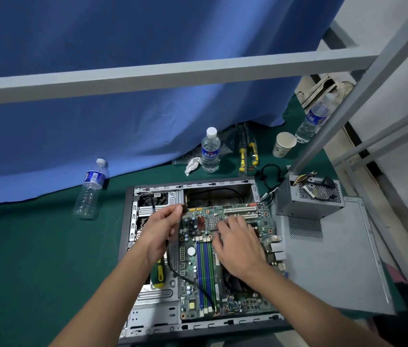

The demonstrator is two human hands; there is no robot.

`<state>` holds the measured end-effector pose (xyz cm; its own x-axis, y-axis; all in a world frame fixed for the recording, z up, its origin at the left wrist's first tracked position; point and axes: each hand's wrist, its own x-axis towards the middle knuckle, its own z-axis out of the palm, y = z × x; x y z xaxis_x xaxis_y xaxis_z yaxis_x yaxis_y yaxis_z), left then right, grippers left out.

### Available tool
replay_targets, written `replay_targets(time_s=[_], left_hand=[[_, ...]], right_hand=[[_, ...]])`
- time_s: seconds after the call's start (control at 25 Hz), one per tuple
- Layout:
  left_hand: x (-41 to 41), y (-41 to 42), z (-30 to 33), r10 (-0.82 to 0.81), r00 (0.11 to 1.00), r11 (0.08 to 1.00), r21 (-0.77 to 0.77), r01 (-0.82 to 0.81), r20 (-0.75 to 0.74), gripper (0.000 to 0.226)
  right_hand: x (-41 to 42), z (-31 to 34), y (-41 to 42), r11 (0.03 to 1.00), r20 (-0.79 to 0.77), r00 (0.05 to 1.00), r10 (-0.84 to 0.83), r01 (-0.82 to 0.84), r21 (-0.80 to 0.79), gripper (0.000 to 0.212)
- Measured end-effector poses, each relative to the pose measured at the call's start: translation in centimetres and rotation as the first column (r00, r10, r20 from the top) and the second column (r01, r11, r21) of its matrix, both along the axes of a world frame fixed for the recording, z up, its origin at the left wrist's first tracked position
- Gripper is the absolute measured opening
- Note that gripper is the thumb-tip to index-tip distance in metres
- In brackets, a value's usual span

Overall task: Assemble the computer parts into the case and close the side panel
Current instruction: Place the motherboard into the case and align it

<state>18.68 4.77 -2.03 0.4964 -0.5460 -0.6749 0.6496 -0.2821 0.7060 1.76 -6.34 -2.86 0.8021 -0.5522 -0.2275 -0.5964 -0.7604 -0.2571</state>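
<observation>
1. My left hand [162,230] pinches a small black cable connector [184,209] between thumb and forefinger, held above the left edge of the green motherboard [225,261]; its black cable [187,279] loops down across the board toward the near edge.
2. My right hand [239,242] lies palm-down on the middle of the board, fingers spread and loosely bent, tips touching the components; it grasps nothing that I can see.
3. Room to move: the board fills the right part of the open grey metal computer case [152,304], which lies on its side. Left of the board are bare drive bays, and a green-and-yellow screwdriver handle [158,274] rests there, just beneath my left wrist. The far right corner of the case is a vacant bay.
4. The board shows blue and green memory slots running front to back and white expansion slots on the far side.
5. The grey side panel [335,266] lies flat just right of the case, with the grey boxy power supply [308,199] standing on its far end.
6. Everything sits on a dark green table cover [35,259]. A blue curtain [122,121] hangs behind, and a grey metal frame bar [172,71] crosses overhead.
7. Near the curtain: three clear plastic water bottles [210,151], a white paper cup [284,144] and yellow-handled screwdrivers [248,154].
</observation>
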Motion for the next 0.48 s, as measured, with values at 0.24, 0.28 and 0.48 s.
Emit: replay_targets(time_s=[0.24,0.28,0.48], left_hand=[[-0.4,-1.3,0.2,0.006,0.996,0.99,-0.142,-0.019,-0.089,0.03],[-0.4,-1.4,0.4,-0.006,0.995,0.987,-0.158,-0.009,-0.096,0.03],[1.5,-1.1,1.0,-0.129,0.991,0.99,-0.059,0.13,0.023,0.019]], right_hand=[[0.3,-0.4,-0.2,1.0,0.017,1.0,-0.014,0.014,-0.001,0.062],[0.2,-0.4,0.0,1.0,0.011,1.0,-0.019,0.019,-0.004,0.062],[0.3,-0.3,0.2,0.998,0.031,0.998,-0.061,0.061,-0.024,0.058]])
